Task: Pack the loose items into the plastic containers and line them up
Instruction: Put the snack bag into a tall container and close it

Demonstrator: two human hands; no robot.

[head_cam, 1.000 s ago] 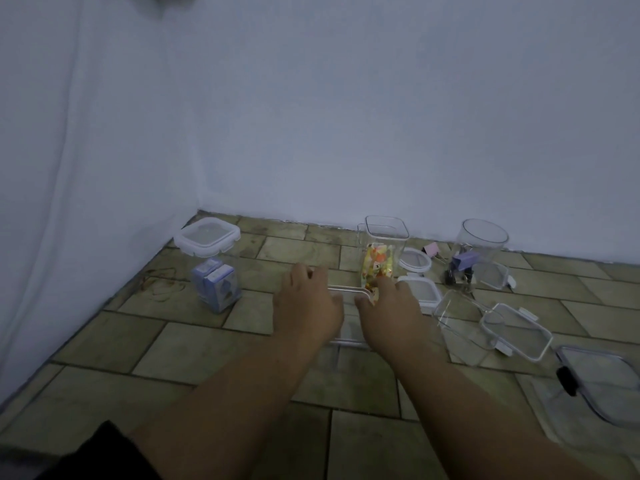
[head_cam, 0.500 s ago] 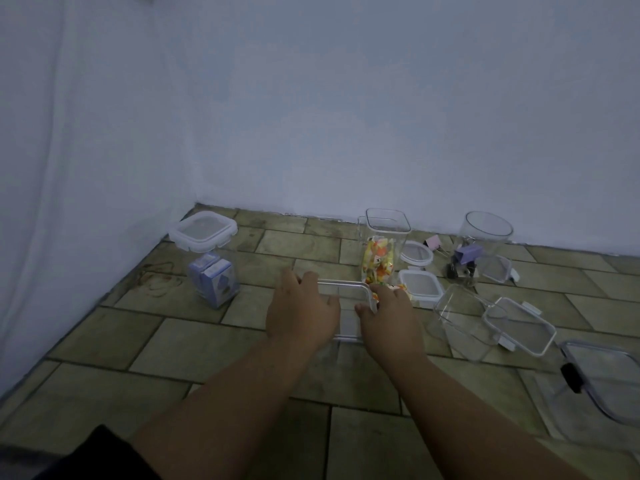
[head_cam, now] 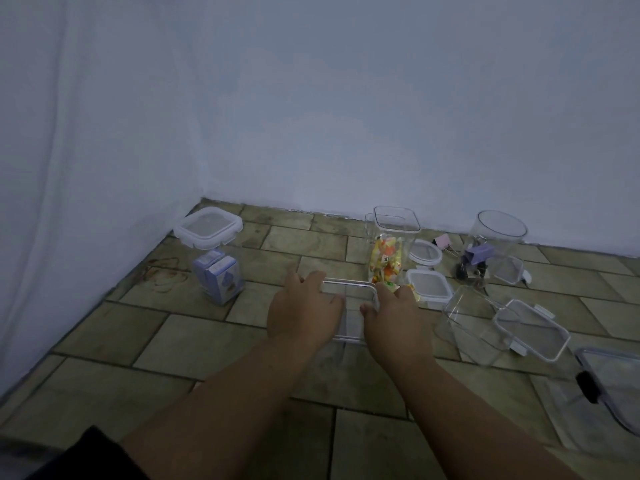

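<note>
A clear rectangular container (head_cam: 348, 285) stands open on the tiled floor in the middle of the view. My left hand (head_cam: 304, 311) grips its left side with fingers over the rim. My right hand (head_cam: 394, 317) grips its right side, thumb at the inner wall. Just behind it, a tall square container (head_cam: 389, 251) holds colourful candies, and a few loose candies (head_cam: 410, 292) lie by my right fingers. A round container (head_cam: 491, 247) with purple binder clips stands at the back right.
A closed lidded container (head_cam: 216, 271) with blue boxes stands at the left, rubber bands (head_cam: 164, 277) beside it. A round lid (head_cam: 425, 252), a square lid (head_cam: 429, 287), a container lying on its side (head_cam: 465, 318), its lid (head_cam: 530, 329) and a large lid (head_cam: 613, 382) lie to the right.
Both hands have settled onto the sides of the clear rectangular container, and my right hand has drawn back a little from the candies.
</note>
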